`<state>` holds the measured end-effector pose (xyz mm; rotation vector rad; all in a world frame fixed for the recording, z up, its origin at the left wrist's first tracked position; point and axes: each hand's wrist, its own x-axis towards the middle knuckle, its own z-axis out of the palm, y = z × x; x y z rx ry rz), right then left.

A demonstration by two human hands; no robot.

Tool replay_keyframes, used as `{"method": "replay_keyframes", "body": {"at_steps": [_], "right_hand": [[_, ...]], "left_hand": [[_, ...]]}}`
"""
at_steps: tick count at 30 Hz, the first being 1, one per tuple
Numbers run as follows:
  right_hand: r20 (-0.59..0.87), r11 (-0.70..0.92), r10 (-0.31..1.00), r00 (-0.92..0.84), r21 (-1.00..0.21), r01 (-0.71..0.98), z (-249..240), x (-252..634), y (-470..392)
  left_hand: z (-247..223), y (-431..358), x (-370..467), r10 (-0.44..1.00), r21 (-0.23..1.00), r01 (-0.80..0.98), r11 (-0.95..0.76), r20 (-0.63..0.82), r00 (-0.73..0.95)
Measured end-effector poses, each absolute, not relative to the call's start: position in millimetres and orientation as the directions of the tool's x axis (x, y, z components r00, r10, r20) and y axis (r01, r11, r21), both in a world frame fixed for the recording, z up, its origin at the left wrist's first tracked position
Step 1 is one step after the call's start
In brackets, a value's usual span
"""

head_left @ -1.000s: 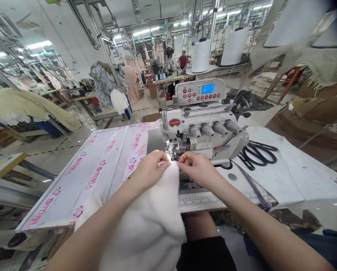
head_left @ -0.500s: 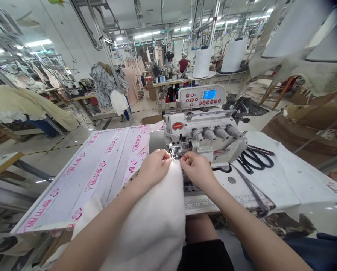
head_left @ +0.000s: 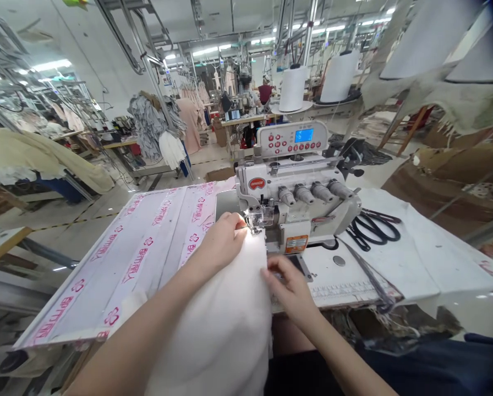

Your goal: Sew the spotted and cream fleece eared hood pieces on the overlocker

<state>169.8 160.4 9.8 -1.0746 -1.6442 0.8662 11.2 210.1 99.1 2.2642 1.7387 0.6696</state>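
A white fabric [head_left: 225, 324] runs from my lap up to the lit needle area of a white sewing machine [head_left: 271, 192]. Close beside the presser foot, my left hand [head_left: 225, 236] has its fingers pressed together on the fabric's upper left part. My right hand [head_left: 290, 286] is lower down, at the fabric's right edge, with thumb and fingertips closed on that edge. The machine's control panel [head_left: 291, 138] has a lit blue screen.
Black scissors [head_left: 374, 231] lie on the table right of the machine. White thread cones [head_left: 294, 88] stand behind it. A pink-printed sheet [head_left: 147, 242] covers the table's left side. Farther back are garment piles and a person in dark red [head_left: 265, 92].
My right hand has moved down and back along the fabric's right edge, away from the needle area, uncovering an orange label on the machine. My left hand has shifted slightly left.
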Motion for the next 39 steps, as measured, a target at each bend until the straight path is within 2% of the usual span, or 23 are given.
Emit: {"method": "replay_keyframes", "body": {"at_steps": [4,6,9,13,17,26,31,39], "right_hand": [[0.157,0.253,0.880,-0.448,-0.954,0.163,-3.7,172.1,129.5],[0.121,0.224,0.866,-0.485,-0.961,0.160,-0.2,175.5,120.9],[0.089,0.178,0.861,-0.500,-0.975,0.132,8.8,183.2,111.9],[0.040,0.073,0.837,-0.546,-0.997,0.040,14.8,189.9,99.9],[0.057,0.056,0.830,-0.554,-0.998,-0.019,12.8,190.3,94.3],[-0.025,0.007,0.857,-0.515,-0.998,0.060,4.3,189.6,114.2],[0.029,0.066,0.874,-0.486,-0.996,0.060,6.0,184.9,129.4],[0.124,0.118,0.882,-0.455,-0.992,-0.041,13.6,179.3,156.2]], "left_hand": [[110.2,198.2,4.2,0.977,0.325,0.922,-0.211,0.107,0.186],[113.0,198.6,-0.3,0.982,0.338,0.923,-0.186,0.044,0.182],[110.8,201.6,-2.7,0.980,0.352,0.915,-0.197,0.047,0.193],[102.7,199.6,3.5,0.984,0.208,0.964,-0.168,0.085,0.153],[98.6,198.6,8.1,0.986,0.135,0.979,-0.154,0.090,0.143],[99.1,226.9,3.8,0.983,0.111,0.980,-0.162,0.100,0.151],[99.7,247.7,-0.8,0.977,0.106,0.977,-0.184,0.128,0.170],[96.6,279.9,-6.4,0.970,0.166,0.972,-0.166,0.205,0.131]]}}
